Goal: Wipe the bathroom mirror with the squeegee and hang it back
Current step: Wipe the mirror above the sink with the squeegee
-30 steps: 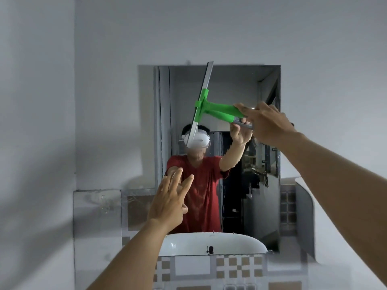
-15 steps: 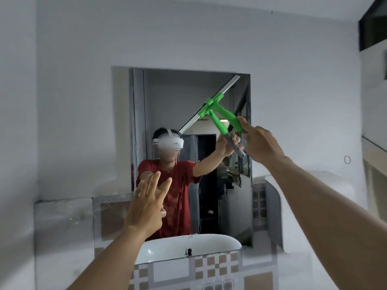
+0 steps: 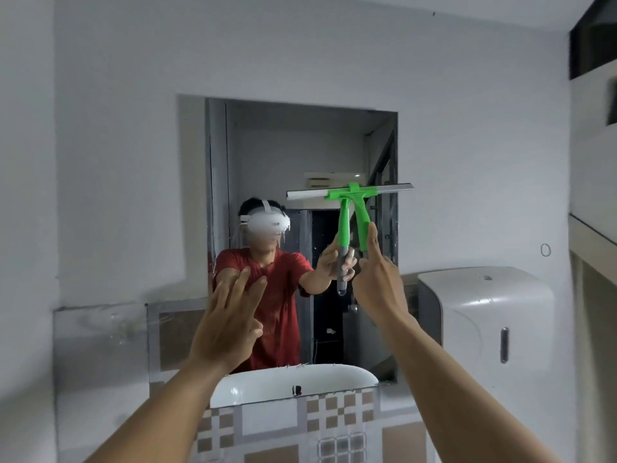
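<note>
The bathroom mirror [image 3: 293, 152] hangs on the white wall ahead. A green squeegee [image 3: 362, 208] with a silver blade is upright against the mirror's right half, its blade level near mid height. My right hand [image 3: 377, 279] grips the lower end of its handle, index finger stretched up along it. Beside it the mirror shows the handle's reflection. My left hand [image 3: 230, 325] is raised in front of the mirror's lower left, fingers spread, holding nothing and touching nothing I can see.
A white paper-towel dispenser [image 3: 484, 315] is mounted on the wall right of the mirror. Below the mirror runs a band of patterned tiles [image 3: 334, 416]. A small ring hook [image 3: 545, 249] sits on the wall at the right. A ledge [image 3: 594, 235] juts out at the far right.
The squeegee has swung from near vertical through a diagonal to a level blade and dropped lower on the mirror. My view has shifted right and back. My left hand stays raised.
</note>
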